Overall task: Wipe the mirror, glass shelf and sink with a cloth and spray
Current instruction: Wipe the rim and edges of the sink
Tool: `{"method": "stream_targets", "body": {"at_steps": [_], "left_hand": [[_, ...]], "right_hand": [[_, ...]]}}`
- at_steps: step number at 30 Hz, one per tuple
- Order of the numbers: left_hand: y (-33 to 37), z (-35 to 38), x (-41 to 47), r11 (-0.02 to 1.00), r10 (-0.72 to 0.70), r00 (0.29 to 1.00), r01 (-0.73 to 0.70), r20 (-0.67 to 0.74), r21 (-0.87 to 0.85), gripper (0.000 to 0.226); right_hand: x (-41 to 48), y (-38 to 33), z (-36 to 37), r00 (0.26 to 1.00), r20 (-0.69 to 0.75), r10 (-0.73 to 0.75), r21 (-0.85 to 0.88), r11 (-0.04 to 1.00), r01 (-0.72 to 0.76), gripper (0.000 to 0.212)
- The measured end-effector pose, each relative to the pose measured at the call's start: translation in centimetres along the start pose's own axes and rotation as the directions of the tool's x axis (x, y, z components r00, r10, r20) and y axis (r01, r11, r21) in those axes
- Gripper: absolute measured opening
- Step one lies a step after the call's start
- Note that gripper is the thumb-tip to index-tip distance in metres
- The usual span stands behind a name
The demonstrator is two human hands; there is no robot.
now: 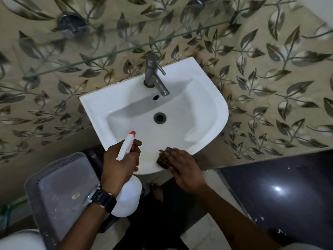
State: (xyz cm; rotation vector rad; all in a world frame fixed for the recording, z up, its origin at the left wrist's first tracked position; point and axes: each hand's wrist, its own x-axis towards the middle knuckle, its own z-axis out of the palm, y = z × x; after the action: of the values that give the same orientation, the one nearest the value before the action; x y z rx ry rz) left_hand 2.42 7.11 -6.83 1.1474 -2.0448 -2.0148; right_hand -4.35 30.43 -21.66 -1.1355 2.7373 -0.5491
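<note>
A white wall-mounted sink (214, 105) fills the centre, with a steel tap (155, 74) at its back and a round drain (159, 117) in the bowl. My left hand (119, 163) grips a white spray bottle (126, 197) with an orange-tipped nozzle pointing into the bowl. My right hand (183, 168) lies flat on a dark brown cloth (163, 159), pressing it on the sink's front rim. A clear glass shelf (115, 51) crosses the wall above the tap, held by a metal bracket (71, 24). No mirror is in view.
A grey perforated plastic basket (59, 192) stands left of the sink, below my left arm. A dark glossy surface (281, 192) lies at the lower right. Leaf-patterned tiles (270, 78) cover the wall. My dark-clothed legs (155, 222) stand below the sink.
</note>
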Motion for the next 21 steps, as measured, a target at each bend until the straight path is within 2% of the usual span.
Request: {"method": "stream_targets", "body": {"at_steps": [2,4,9,12,15,21], "left_hand": [[0.0,0.8,0.0,1.0,0.013,0.999,-0.013,0.031,0.008,0.053],[0.0,1.3,0.2,0.999,0.01,0.999,-0.011,0.046,0.03,0.042],[0.1,2.6,1.0,0.999,-0.008,0.999,0.007,0.04,0.037,0.048],[0.2,3.2,1.7,0.999,-0.008,0.999,0.006,0.052,0.037,0.043],[0.8,3.9,2.2,1.0,-0.007,0.998,0.006,0.065,0.024,0.048],[2.5,4.6,3.4,1.0,-0.01,0.997,0.012,0.07,-0.021,0.052]], "right_hand": [[-0.1,2.0,-1.1,0.999,-0.038,0.008,0.022,1.0,-0.007,0.048],[0.1,3.8,-2.3,0.998,-0.055,0.029,0.044,0.999,-0.027,0.047],[1.1,8.8,-5.1,0.97,-0.055,0.238,-0.013,0.971,-0.239,0.051],[2.7,11.8,-6.3,0.939,-0.066,0.337,-0.079,0.937,-0.341,0.054],[5.4,14.4,-7.5,0.907,-0.061,0.416,-0.115,0.9,-0.42,0.058],[10.0,18.9,-9.3,0.908,-0.046,0.416,-0.158,0.895,-0.418,0.061]]}}
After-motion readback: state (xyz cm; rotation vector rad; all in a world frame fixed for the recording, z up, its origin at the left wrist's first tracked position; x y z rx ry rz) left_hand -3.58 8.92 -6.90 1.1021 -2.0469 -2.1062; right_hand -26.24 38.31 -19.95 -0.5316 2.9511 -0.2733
